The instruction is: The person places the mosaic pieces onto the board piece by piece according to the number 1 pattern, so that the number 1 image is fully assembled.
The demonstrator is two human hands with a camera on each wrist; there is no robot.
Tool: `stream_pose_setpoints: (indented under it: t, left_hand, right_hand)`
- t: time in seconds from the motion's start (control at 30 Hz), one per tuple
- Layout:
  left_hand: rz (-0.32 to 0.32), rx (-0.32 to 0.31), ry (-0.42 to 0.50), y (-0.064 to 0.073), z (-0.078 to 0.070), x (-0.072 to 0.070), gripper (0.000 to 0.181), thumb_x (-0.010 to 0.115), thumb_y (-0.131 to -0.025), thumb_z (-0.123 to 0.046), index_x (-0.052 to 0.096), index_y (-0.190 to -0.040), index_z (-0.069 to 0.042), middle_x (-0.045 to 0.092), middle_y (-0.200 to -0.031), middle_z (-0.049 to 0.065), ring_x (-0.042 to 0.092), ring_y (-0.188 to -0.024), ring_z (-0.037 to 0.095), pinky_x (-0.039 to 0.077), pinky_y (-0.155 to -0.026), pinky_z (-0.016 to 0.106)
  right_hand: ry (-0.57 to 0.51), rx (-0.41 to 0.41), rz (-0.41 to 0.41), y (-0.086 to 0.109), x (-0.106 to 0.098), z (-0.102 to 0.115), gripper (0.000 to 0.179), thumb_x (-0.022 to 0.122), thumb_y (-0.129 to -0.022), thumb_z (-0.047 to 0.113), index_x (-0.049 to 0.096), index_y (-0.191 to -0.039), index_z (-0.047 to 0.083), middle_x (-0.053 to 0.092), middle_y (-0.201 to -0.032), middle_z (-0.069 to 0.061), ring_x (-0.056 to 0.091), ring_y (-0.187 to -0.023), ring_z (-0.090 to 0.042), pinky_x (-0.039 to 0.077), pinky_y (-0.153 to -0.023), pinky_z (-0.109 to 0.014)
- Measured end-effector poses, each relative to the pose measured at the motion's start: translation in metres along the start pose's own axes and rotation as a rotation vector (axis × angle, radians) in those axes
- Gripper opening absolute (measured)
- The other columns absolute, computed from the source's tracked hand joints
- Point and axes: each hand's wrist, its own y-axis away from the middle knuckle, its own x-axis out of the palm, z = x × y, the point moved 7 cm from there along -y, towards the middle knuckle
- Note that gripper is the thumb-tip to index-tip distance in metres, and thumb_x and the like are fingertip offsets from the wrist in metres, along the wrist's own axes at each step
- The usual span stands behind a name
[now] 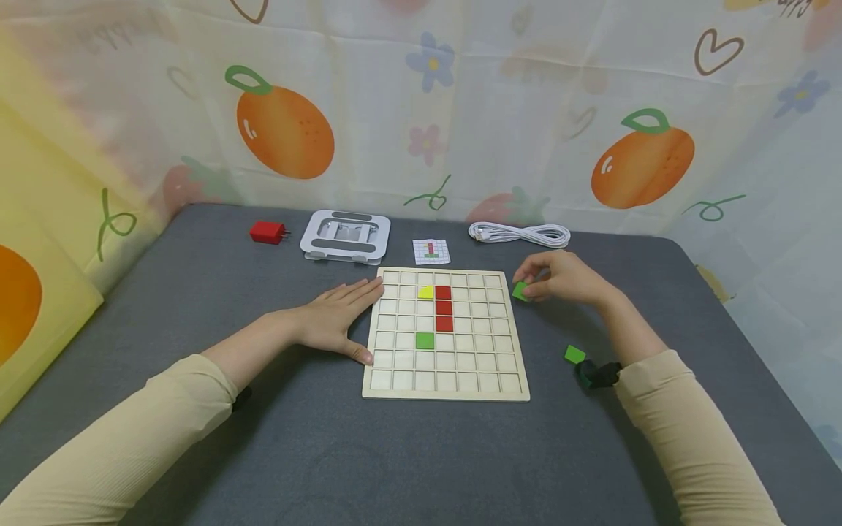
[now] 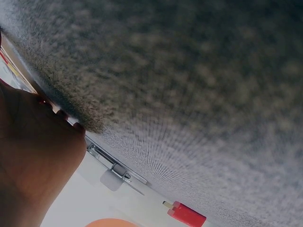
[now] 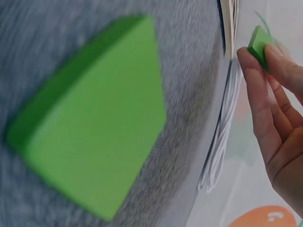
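Observation:
A wooden grid board (image 1: 476, 381) lies on the dark table. On it are several red squares (image 1: 444, 307) in a column, a yellow piece (image 1: 426, 292) beside the top one, and a green square (image 1: 425, 341) lower left. My left hand (image 1: 335, 319) rests along the board's left edge, fingers extended and thumb spread. Just off the board's right edge, my right hand (image 1: 559, 277) pinches a green square tile (image 3: 258, 47) between thumb and fingers, above the table. Another green tile (image 1: 575, 354) lies on the table by the right wrist, large in the right wrist view.
Behind the board lie a small printed pattern card (image 1: 431, 252), a white folding stand (image 1: 345, 236), a red plug adapter (image 1: 268, 232) and a coiled white cable (image 1: 520, 234). A fruit-patterned curtain (image 1: 368, 109) hangs behind the table.

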Motion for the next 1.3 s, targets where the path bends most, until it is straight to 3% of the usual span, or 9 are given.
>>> stream_pose_setpoints:
  t: [0.2,0.77,1.03,1.3]
  left_hand:
    - [-0.002,0.002,-0.006,0.0,0.0,0.0,0.12,0.073,-0.075,-0.066,0.009,-0.16,-0.009,0.004,-0.17,0.008,0.006,-0.157,0.035,0.011,-0.125,0.059]
    - [-0.001,0.003,-0.008,-0.001,0.001,0.001,0.12,0.072,-0.075,-0.067,0.009,-0.16,-0.009,0.004,-0.17,0.008,0.006,-0.157,0.035,0.011,-0.125,0.059]
    - [-0.005,0.001,-0.007,-0.001,0.0,0.001,0.12,0.073,-0.075,-0.067,0.01,-0.16,-0.009,0.005,-0.17,0.008,0.006,-0.157,0.035,0.011,-0.126,0.058]
    - [-0.003,0.0,-0.008,0.0,-0.001,0.0,0.12,0.073,-0.075,-0.066,0.01,-0.16,-0.009,0.005,-0.17,0.008,0.006,-0.157,0.035,0.011,-0.126,0.058]
  right_hand:
    - [-0.025,-0.019,0.031,-0.005,0.01,0.012,0.017,0.072,-0.088,0.006,0.07,-0.105,0.006,0.063,-0.098,-0.013,0.07,-0.082,-0.017,0.061,-0.072,-0.03]
    - [0.043,-0.13,0.088,-0.008,0.038,0.057,0.016,0.071,-0.088,0.009,0.071,-0.104,0.009,0.064,-0.093,-0.005,0.067,-0.078,-0.016,0.055,-0.07,-0.029]
    - [0.022,-0.133,0.134,-0.01,0.052,0.067,0.014,0.07,-0.089,0.011,0.071,-0.103,0.013,0.062,-0.092,-0.004,0.068,-0.081,-0.016,0.054,-0.073,-0.029]
    - [0.015,-0.186,0.15,-0.011,0.061,0.082,0.014,0.073,-0.086,0.01,0.071,-0.099,0.015,0.066,-0.09,-0.004,0.066,-0.079,-0.015,0.052,-0.075,-0.029]
